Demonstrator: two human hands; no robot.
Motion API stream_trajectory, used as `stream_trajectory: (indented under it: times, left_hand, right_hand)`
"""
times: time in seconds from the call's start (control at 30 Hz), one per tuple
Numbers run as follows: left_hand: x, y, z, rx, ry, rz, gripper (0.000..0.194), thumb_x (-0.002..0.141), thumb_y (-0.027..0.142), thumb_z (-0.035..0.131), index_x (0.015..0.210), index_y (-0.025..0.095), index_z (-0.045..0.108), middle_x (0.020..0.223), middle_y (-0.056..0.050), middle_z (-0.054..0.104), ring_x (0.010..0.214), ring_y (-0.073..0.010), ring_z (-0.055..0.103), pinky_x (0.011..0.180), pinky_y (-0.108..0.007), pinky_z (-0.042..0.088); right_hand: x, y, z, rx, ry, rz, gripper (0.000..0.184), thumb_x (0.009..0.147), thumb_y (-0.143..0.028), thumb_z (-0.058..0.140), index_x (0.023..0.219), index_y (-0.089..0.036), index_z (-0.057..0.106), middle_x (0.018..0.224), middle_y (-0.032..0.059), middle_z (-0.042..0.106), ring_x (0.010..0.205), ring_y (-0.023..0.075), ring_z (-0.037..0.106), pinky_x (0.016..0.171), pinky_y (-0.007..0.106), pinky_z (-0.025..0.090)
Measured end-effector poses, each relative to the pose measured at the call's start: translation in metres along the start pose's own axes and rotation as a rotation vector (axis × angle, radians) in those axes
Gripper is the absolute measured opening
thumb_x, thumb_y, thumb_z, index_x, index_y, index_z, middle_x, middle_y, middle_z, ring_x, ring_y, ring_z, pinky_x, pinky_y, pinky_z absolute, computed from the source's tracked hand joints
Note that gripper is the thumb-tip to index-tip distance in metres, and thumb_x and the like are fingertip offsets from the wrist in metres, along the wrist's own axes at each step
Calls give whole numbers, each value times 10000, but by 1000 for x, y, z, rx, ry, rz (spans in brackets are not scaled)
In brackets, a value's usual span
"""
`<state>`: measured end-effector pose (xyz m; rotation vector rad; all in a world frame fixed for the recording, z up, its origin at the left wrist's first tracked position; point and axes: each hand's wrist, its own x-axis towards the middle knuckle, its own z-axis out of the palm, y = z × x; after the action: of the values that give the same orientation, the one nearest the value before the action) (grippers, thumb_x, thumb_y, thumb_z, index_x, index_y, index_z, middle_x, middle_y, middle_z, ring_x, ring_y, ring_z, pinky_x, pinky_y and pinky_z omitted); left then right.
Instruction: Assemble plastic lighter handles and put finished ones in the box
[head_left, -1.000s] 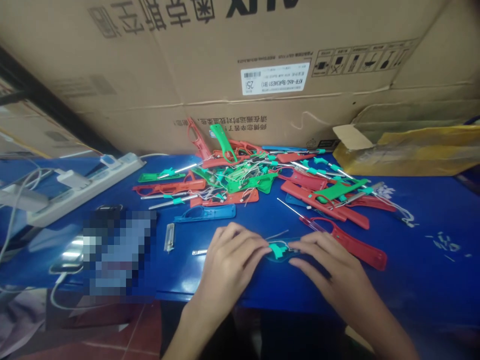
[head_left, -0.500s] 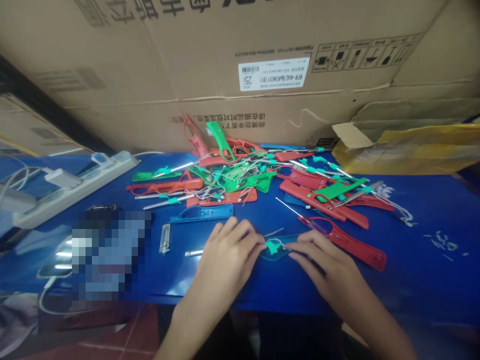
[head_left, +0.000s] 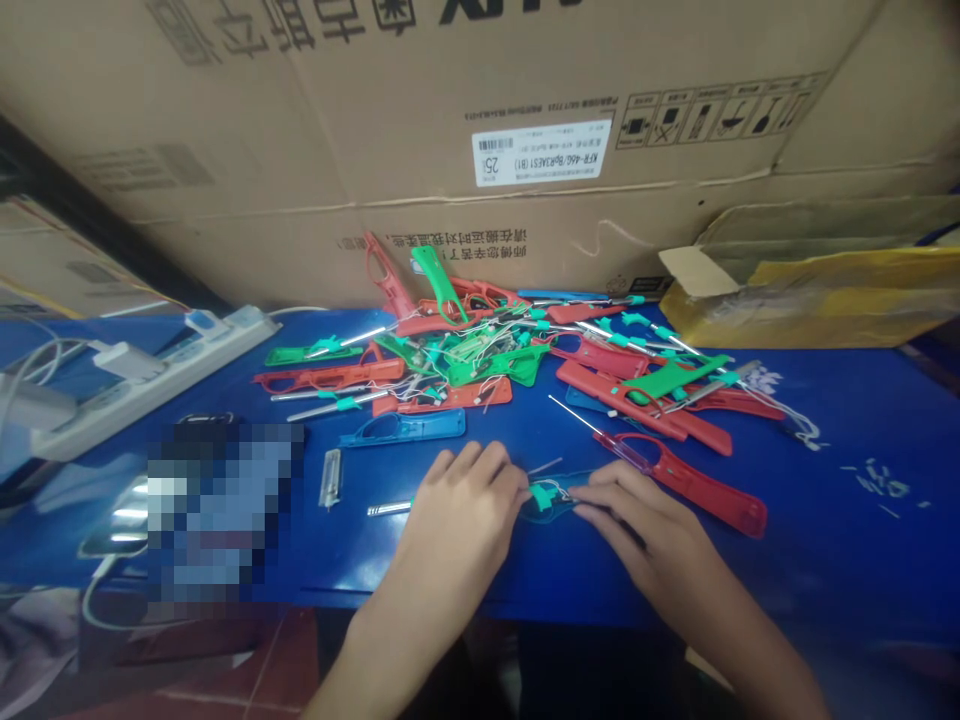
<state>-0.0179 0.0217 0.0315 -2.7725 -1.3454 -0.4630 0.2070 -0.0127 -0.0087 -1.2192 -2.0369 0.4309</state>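
Between my hands lies a blue lighter casing half (head_left: 553, 514) on the table, with a green plastic part (head_left: 543, 496) and thin white wires in it. My left hand (head_left: 465, 515) is closed, fingertips pinching the left side of the casing. A metal tube (head_left: 388, 508) sticks out to the left from under that hand. My right hand (head_left: 641, 510) pinches at the casing's right end, by the wires; its fingertips are partly hidden. Just beyond it, a thin screwdriver (head_left: 574, 420) with a clear handle rests against a red casing half (head_left: 709, 488).
A pile of red, green and blue casing halves (head_left: 495, 365) with metal tubes and wires spreads across the back. To the left are a power strip (head_left: 161, 375), a charging phone (head_left: 116, 520) and a small clear-and-metal piece (head_left: 330, 478). A cardboard box (head_left: 825, 300) stands at back right.
The camera view has shifted slightly. My left hand has dropped a little at the knuckles; both hands stay on the blue casing half.
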Motion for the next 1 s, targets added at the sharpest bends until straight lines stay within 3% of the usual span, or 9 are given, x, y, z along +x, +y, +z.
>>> stream_trajectory:
  times: [0.3,0.47,0.67,0.83,1.0]
  left_hand:
    - [-6,-1,5,-169,37,-33,127,1022,177,617,942,200,713,916,-14,690,830,-226,599,714,-362,344]
    - [-6,-4,7,-287,-11,-72,142,1037,209,610,948,218,721,928,-6,701,863,-218,590,733,-362,329]
    - [-3,-2,10,-186,35,-32,147,1034,212,618,932,209,725,911,-16,705,860,-233,553,732,-374,290]
    - [-2,-4,13,-250,27,-44,151,1040,220,613,959,221,741,917,-8,707,863,-219,554,734,-367,305]
    - [-6,-1,13,-199,105,-4,185,1062,215,573,971,207,734,942,-19,725,843,-212,532,733,-378,305]
  right_hand:
    - [-1,2,2,-14,-8,-8,202,1053,-197,512,1123,-250,695,991,30,687,912,155,714,848,278,605]
    - [-1,1,0,-26,-12,4,186,1048,-215,519,1081,-248,699,981,28,689,904,158,713,839,276,605]
    - [0,1,0,-31,-25,-4,189,1054,-208,506,1095,-250,686,995,33,691,928,165,711,849,293,603]
    - [1,-1,-1,-32,-27,-2,187,1059,-216,504,1105,-248,682,999,37,691,931,172,710,842,313,606]
    - [1,-1,-2,-22,-38,0,179,1055,-198,509,1113,-256,668,1025,29,693,968,170,710,876,308,596]
